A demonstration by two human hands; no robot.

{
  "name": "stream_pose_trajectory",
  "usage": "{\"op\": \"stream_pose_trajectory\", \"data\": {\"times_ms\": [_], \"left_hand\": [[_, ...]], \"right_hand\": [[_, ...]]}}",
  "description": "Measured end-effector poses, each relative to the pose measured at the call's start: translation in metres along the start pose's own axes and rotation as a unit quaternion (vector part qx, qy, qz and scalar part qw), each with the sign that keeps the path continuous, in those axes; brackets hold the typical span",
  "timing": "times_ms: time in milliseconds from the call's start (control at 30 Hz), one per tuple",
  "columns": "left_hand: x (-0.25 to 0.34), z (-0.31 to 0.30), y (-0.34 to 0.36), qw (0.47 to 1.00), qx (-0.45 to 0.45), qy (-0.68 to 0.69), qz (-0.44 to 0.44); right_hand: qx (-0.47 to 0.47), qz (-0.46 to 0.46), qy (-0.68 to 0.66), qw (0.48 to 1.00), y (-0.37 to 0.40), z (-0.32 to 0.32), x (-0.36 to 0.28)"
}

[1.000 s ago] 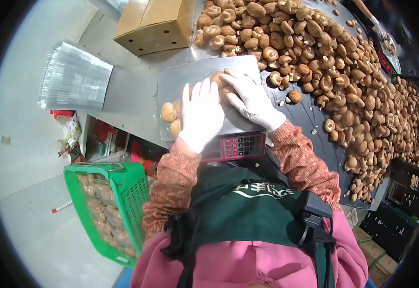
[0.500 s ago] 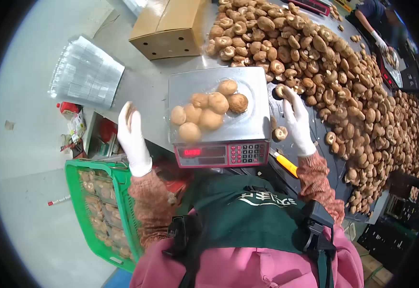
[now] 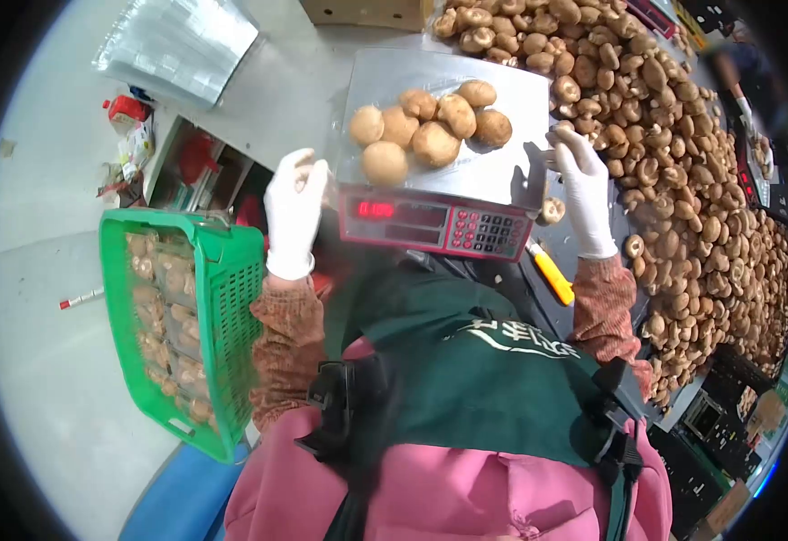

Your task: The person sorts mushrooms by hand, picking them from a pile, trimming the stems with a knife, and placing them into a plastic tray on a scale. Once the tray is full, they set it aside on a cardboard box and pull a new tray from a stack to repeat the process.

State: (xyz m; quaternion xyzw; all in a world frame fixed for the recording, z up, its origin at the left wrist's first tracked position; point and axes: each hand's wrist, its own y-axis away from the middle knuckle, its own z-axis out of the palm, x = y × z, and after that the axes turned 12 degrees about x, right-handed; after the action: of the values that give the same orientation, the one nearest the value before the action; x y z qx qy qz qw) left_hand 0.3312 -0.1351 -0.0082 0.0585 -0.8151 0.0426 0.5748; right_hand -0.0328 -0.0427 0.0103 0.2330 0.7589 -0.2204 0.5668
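Note:
Several brown mushrooms (image 3: 436, 144) lie grouped on the metal plate of a digital scale (image 3: 511, 171), with what looks like clear plastic under them. Red digits glow on its display. My left hand (image 3: 294, 212), in a white glove, hovers beside the scale's left edge, holding nothing, its fingers loosely bent and apart. Off the right edge is my gloved right hand (image 3: 583, 185), fingers curled inward near the mushroom pile (image 3: 682, 171); whatever sits at the fingertips is hidden. Just below them rests a single mushroom (image 3: 552, 210), near a yellow-handled knife (image 3: 552, 273).
At my left stands a green crate (image 3: 116, 298) holding packed mushrooms. Stacked clear plastic trays (image 3: 177, 50) lie at the upper left, and a cardboard box (image 3: 367, 13) is at the back. Another person's gloved hand (image 3: 744, 113) is at the far right, beside another scale (image 3: 747, 180).
My view has shifted, so the scale appears higher and further right. My left fingers have bent more. A mushroom at my right fingertips earlier no longer shows clearly. The mushrooms on the scale look the same.

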Motion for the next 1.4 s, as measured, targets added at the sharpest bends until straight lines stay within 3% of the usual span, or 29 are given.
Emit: {"op": "stream_pose_trajectory", "data": {"times_ms": [33,67,133,167,200,267,400,567,867,933,967,1000,1033,1100,1167,1267,1300,1333,1400], "left_hand": [[-0.002,0.008,0.007,0.993,-0.028,0.095,-0.065],[-0.004,0.017,0.011,0.996,-0.034,0.063,-0.049],[-0.009,0.033,0.011,0.991,-0.042,0.008,-0.125],[0.002,0.03,0.018,0.979,-0.078,0.085,-0.169],[-0.002,0.029,0.018,0.983,-0.099,0.068,-0.136],[-0.008,0.029,0.019,0.981,-0.109,0.106,-0.12],[0.003,0.03,0.015,0.99,-0.082,0.047,-0.101],[0.023,0.025,-0.026,0.994,-0.075,0.049,-0.054],[0.066,0.057,-0.198,0.996,-0.037,0.07,0.042],[0.069,0.074,-0.24,0.996,-0.011,0.069,0.048],[0.069,0.082,-0.261,0.997,-0.004,0.071,0.041],[0.062,0.088,-0.284,0.996,-0.02,0.084,0.027],[0.059,0.094,-0.297,0.993,-0.014,0.115,0.016],[0.054,0.103,-0.312,0.986,-0.005,0.164,-0.013],[0.053,0.102,-0.306,0.988,0.001,0.153,-0.012],[0.05,0.084,-0.285,0.994,-0.023,0.108,0.0],[0.044,0.075,-0.281,0.996,-0.025,0.089,0.012],[0.038,0.064,-0.28,0.996,-0.029,0.074,0.025],[0.03,0.033,-0.28,0.992,0.02,0.004,0.123]], "right_hand": [[-0.007,0.003,0.042,0.999,-0.006,0.003,0.006],[-0.005,-0.005,0.08,0.997,-0.021,0.01,0.019],[-0.03,0.001,0.082,0.996,-0.033,0.025,0.038],[-0.056,0.043,0.068,0.995,-0.037,0.03,0.032],[-0.085,0.091,0.054,0.991,-0.036,0.034,0.025],[-0.076,0.069,0.067,0.992,-0.032,0.038,0.013],[-0.081,0.173,-0.046,0.98,-0.035,0.038,0.019],[-0.104,0.212,-0.129,0.963,-0.04,0.042,-0.013],[-0.112,0.201,-0.242,0.943,-0.147,0.108,-0.076],[-0.1,0.2,-0.251,0.942,-0.183,0.132,-0.063],[-0.116,0.23,-0.2,0.945,-0.198,0.135,-0.062],[-0.085,0.265,-0.247,0.928,-0.202,0.141,-0.083],[-0.088,0.153,-0.233,0.956,-0.225,0.162,-0.05],[-0.074,0.09,-0.237,0.965,-0.258,0.19,-0.018],[-0.04,0.241,-0.346,0.906,-0.255,0.183,-0.069],[-0.045,0.148,-0.26,0.953,-0.287,0.215,-0.038],[-0.019,0.28,-0.363,0.888,-0.274,0.202,-0.071],[-0.09,0.252,-0.329,0.906,-0.274,0.188,-0.071],[-0.073,0.101,-0.215,0.969,-0.246,0.176,-0.064]]}}
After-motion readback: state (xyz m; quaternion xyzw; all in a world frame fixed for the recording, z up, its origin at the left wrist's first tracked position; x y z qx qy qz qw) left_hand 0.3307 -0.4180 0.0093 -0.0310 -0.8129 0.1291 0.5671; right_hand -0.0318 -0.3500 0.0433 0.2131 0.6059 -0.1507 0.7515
